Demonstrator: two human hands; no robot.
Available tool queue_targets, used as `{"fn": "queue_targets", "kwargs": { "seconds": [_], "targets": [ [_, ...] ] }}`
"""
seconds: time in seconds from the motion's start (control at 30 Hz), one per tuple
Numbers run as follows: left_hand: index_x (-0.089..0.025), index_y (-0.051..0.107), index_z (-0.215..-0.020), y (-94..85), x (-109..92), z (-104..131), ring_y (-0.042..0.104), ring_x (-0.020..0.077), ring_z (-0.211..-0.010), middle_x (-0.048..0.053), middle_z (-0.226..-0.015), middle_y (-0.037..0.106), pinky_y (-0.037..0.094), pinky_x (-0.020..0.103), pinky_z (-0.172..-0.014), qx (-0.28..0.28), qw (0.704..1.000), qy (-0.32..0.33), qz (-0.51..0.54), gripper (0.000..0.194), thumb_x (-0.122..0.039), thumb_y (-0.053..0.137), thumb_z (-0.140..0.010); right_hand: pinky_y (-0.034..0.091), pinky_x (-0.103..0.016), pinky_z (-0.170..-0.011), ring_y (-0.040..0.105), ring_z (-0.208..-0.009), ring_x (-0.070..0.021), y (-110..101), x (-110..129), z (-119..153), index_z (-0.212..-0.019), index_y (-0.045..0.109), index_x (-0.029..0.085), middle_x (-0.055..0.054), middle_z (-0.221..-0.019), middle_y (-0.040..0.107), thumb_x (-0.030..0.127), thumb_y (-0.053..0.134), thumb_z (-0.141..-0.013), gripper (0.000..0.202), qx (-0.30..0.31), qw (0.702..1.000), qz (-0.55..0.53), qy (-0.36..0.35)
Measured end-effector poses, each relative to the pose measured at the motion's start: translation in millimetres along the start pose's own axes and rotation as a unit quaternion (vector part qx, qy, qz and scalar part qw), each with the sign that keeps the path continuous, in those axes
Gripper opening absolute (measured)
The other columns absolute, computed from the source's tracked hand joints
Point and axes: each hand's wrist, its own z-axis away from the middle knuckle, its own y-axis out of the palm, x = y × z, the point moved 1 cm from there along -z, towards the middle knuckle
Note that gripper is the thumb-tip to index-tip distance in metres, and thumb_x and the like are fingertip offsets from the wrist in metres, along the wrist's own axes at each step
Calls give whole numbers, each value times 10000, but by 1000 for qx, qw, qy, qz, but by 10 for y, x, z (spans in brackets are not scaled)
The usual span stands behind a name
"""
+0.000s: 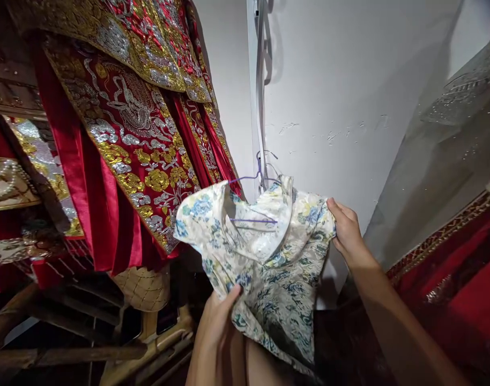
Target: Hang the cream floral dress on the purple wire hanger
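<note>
- Clock hours ran from the middle of the view.
- At 9 o'clock, a cream band with pearls (12, 179) sat at the far edge, half in shadow.
- At 8 o'clock, wooden bars (68, 354) crossed the dark lower corner.
- At 10 o'clock, a red costume (140, 128) thick with gold and silver embroidery filled the side, its hem reaching close to the floral top's shoulder.
- At 8 o'clock, nearer in, a quilted cream piece (144, 289) showed beneath that hem.
- Between 6 and 7 o'clock, the left hand (217, 316) held the top's side, thumb over the cloth, its other fingers hidden.
- At the centre, a purple hanger (253, 221) ran inside the top's neckline.
- At 12 o'clock, a white post (258, 86) stood upright, its lower part blocked by the top.
- Between 5 and 6 o'clock, the floral top (265, 268) hung spread between the hands.
- Between 1 and 2 o'clock, a scuffed pale wall (329, 102) rose behind.
- Between 3 and 4 o'clock, the right hand (347, 225) pinched the sleeve edge.
- Between 2 and 3 o'clock, farther out, sheer glittering material (454, 139) draped down.
- Between 3 and 4 o'clock, red fabric with gold trim (462, 262) lay beyond the right forearm.
</note>
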Motion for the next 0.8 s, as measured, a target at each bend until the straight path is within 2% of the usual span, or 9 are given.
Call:
{"fn": "queue_targets", "kwargs": {
  "seconds": [0.1, 0.2, 0.27, 0.3, 0.33, 0.4, 0.5, 0.6, 0.8],
  "targets": [
    [-119, 695, -1224, 72, 214, 113, 578, 366, -1286, 168, -1243, 708, 398, 463, -1146, 17, 999, 13, -37, 682, -428, 882, -646, 515, -305, -711, 651, -798, -202, -276, -245, 315, -851, 683, 162, -42, -800, 698, 612, 701, -782, 456, -58, 995, 76, -36],
    [-129, 665, -1275, 96, 277, 178, 557, 361, -1312, 165, -1321, 665, 381, 473, -1160, 20, 999, 11, -35, 708, -481, 846, -688, 480, -294, -674, 597, -722, -167, -499, -549, 843, -977, 662, 159, -43, -841, 682, 582, 654, -809, 455, -208, 968, 139, -31],
    [-145, 654, -1293, 77, 298, 193, 527, 356, -1345, 159, -1353, 645, 356, 475, -1178, 19, 999, 3, -39, 717, -486, 844, -693, 474, -300, -681, 595, -746, -173, -527, -753, 1284, -1018, 652, 177, -56, -897, 683, 567, 638, -811, 442, -307, 938, 163, -9],
    [-155, 647, -1303, 68, 312, 195, 510, 352, -1363, 155, -1364, 638, 347, 475, -1185, 21, 999, -1, -42, 711, -483, 840, -702, 468, -303, -664, 579, -722, -174, -484, -849, 1496, -946, 655, 187, -51, -863, 671, 587, 643, -799, 426, -306, 936, 173, 24],
    [-165, 641, -1313, 62, 329, 194, 495, 346, -1378, 150, -1374, 631, 339, 474, -1190, 23, 999, -3, -44, 701, -478, 833, -716, 455, -304, -626, 558, -670, -174, -402, -934, 1684, -860, 643, 194, -42, -781, 647, 626, 645, -783, 440, -277, 945, 164, 68],
    [-177, 621, -1335, 67, 362, 186, 485, 337, -1388, 145, -1393, 618, 331, 471, -1197, 31, 998, -1, -51, 687, -463, 818, -742, 425, -315, -560, 539, -576, -181, -126, -1065, 1958, -721, 613, 199, -42, -638, 605, 732, 580, -791, 539, -42, 972, 113, 204],
    [-174, 567, -1385, 90, 375, 174, 526, 345, -1350, 156, -1407, 603, 352, 485, -1183, 47, 997, 0, -58, 737, -460, 811, -752, 340, -293, -502, 436, -467, -139, 304, -1089, 2111, -616, 509, 209, 10, -498, 476, 771, 505, -839, 605, 218, 929, 74, 290],
    [-175, 507, -1433, 84, 331, 184, 528, 343, -1347, 159, -1438, 574, 366, 483, -1171, 48, 997, 9, -68, 779, -466, 793, -769, 264, -265, -477, 320, -458, -97, 493, -1020, 2068, -602, 414, 220, 62, -500, 355, 759, 551, -825, 599, 222, 932, 70, 277],
    [-140, 613, -1291, 15, 355, 191, 554, 329, -1314, 158, -1344, 639, 409, 448, -1134, 53, 994, 11, -90, 629, -487, 757, -786, 257, -262, -510, 320, -484, -98, 390, -868, 2048, -604, 470, 201, 57, -491, 374, 645, 558, -884, 532, 217, 942, 80, 243]
  ]
}}
